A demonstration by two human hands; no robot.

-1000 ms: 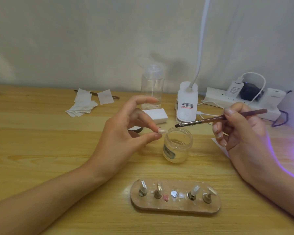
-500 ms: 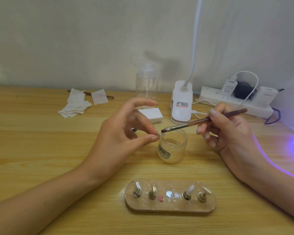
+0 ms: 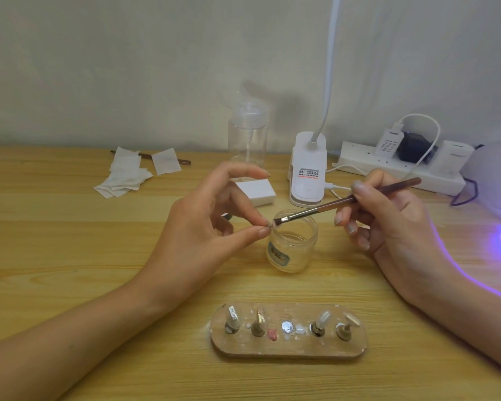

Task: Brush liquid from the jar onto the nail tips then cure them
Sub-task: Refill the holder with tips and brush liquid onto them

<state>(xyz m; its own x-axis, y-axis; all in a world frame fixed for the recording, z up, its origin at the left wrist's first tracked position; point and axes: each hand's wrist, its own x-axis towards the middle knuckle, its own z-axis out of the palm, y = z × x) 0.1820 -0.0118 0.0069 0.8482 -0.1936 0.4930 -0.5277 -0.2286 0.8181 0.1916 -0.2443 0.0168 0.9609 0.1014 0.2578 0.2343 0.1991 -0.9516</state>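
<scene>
Left grip: the left hand [image 3: 203,227] pinches one small nail tip [image 3: 270,225] between thumb and a fingertip, with the forefinger lifted clear above.
Right grip: the right hand [image 3: 388,221] has its fingers curled round the brush [image 3: 344,202] like a pen, and the bristles are touching the pinched tip.
Jar: the jar [image 3: 294,244] stands open and upright on the bench [image 3: 70,256] between the two hands. The brush head and the tip are right over its rim, and some pale liquid shows in the bottom.
Stand: four more tips sit on pegs along the wooden stand [image 3: 287,348], near the front edge. Whether any is coated, I cannot tell.
Lamp: the curing lamp [image 3: 495,175] is at the far right, throwing purple light on the bench, and nothing shows under it.
Stage: brushing, by the look of it, with one tip getting its coat right now.
Still to do: likely finish this coat, deal with the tips on the stand, then move everything under the lamp. Curing has not begun as far as I can see.
</scene>
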